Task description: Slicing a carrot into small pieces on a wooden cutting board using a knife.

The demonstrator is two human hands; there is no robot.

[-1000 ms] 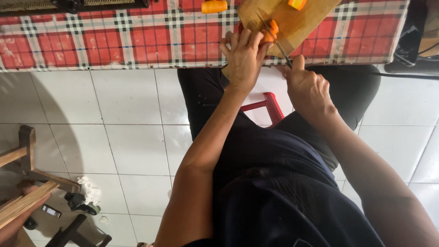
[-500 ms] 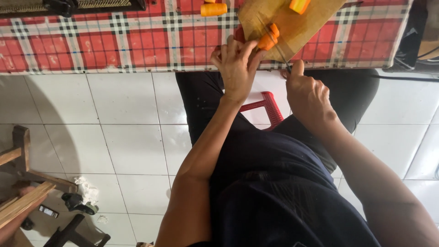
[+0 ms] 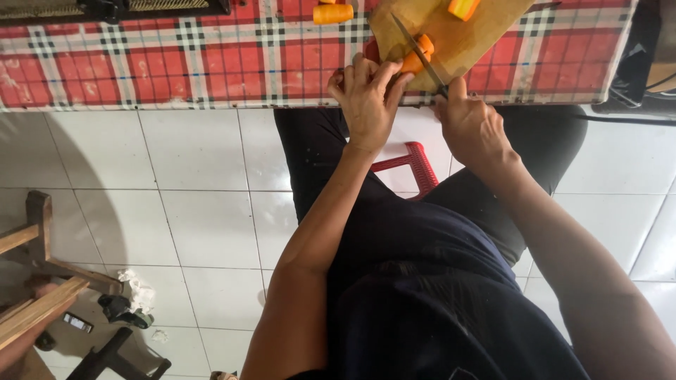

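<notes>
Nearest the seated body, beyond a red stool (image 3: 412,163), the left hand (image 3: 366,102) pinches a carrot piece (image 3: 417,56) on the wooden cutting board (image 3: 486,42); the right hand (image 3: 473,127) grips a knife (image 3: 421,56) across it, over red plaid tablecloth (image 3: 176,60).

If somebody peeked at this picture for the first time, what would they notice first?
Probably the knife in the right hand, its blade laid across an orange carrot piece that the left hand steadies on the wooden cutting board. Under it, the red checked tablecloth fills the top of the view.
</notes>
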